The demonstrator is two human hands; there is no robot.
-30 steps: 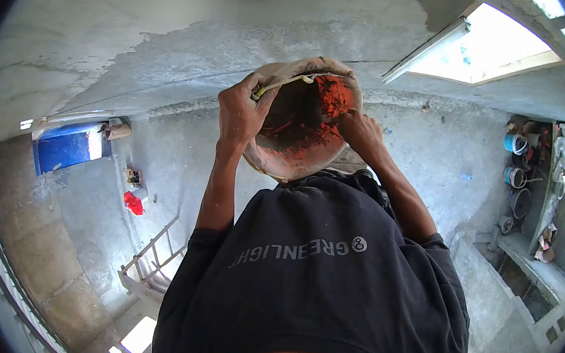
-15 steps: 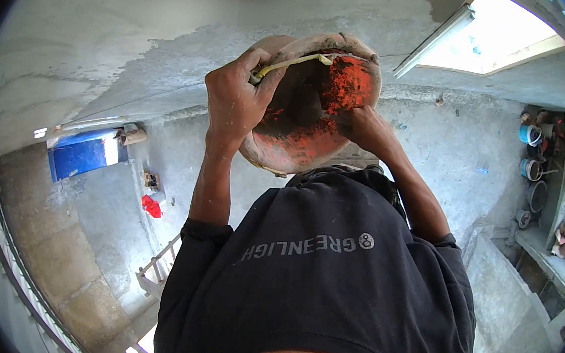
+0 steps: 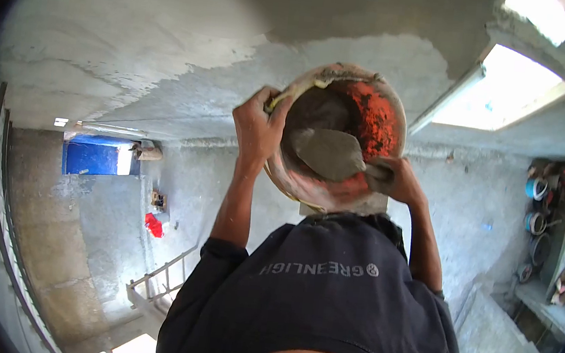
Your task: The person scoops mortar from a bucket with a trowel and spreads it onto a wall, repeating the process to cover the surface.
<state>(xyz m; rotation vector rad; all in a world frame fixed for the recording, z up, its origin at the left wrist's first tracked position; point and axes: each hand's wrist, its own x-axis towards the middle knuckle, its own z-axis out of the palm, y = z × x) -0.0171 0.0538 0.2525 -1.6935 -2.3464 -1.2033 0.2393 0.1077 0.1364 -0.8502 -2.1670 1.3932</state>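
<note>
A mortar-crusted bucket (image 3: 399, 113) with a reddish inside is tilted toward me in front of my chest. My left hand (image 3: 260, 124) is closed on its rim and yellowish handle at the left. My right hand (image 3: 402, 182) grips the handle of a trowel (image 3: 331, 154) at the bucket's right side. The trowel's blade lies across the bucket's mouth, coated with grey mortar. Behind the blade, more dark grey mortar (image 3: 324, 108) shows inside the bucket.
A grey wall with a darker, damp-looking patch (image 3: 368, 13) rises ahead. A bright window opening (image 3: 505, 90) is at the upper right. Several buckets (image 3: 534, 222) stand far right. Below left are a ladder-like frame (image 3: 162, 277), a red item (image 3: 153, 225) and a blue panel (image 3: 95, 159).
The trowel's blade has come into plain view over the bucket's mouth, carrying mortar. In the picture, the bucket and both hands sit lower and farther right.
</note>
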